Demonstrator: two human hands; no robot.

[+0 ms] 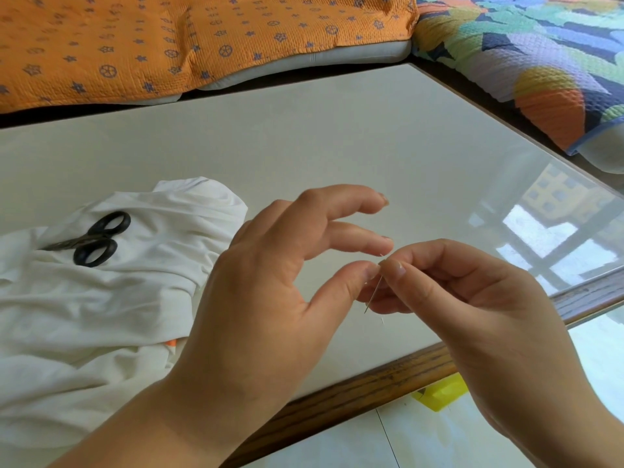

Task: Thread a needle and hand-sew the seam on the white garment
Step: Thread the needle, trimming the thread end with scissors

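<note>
below the pinching right hand [489, 298], the needle [373, 294] slants down.

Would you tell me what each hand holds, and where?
The right hand pinches the needle near its upper end; whether the left hand holds thread cannot be told.

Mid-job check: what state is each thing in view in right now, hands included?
Needle: pinched, tilted, point down; threaded or not, too fine to tell.
Right hand: thumb and forefinger pinch the needle.
Left hand: fingers spread, thumb tip at the needle's top; cannot tell if it holds thread.
Scissors: closed, lying on the garment.
White garment: crumpled on the table.
</note>
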